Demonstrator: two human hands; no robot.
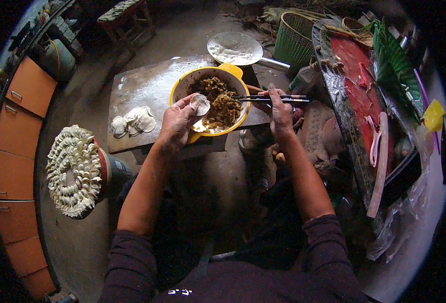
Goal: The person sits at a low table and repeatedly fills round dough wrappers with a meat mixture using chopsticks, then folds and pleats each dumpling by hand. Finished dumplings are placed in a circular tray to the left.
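My left hand (181,117) holds a round dough wrapper (199,105) over the near left rim of a yellow bowl (176,84). Brown chopped filling (223,110) lies heaped in that bowl. Gripped in my right hand (280,110) is a pair of dark chopsticks (259,99), their tips reaching into the filling from the right. Several loose wrappers (141,121) lie in a pile on the floured wooden board (139,89), left of my left hand. On the left, rings of shaped dumplings (73,166) cover a round tray.
A metal pan with white flour (236,49) stands behind the bowl, its handle (274,63) pointing right. To the right is a table with a red surface (355,87), holding a rolling pin (378,170). A green basket (293,39) stands at the back. Orange cabinets (16,128) line the left side.
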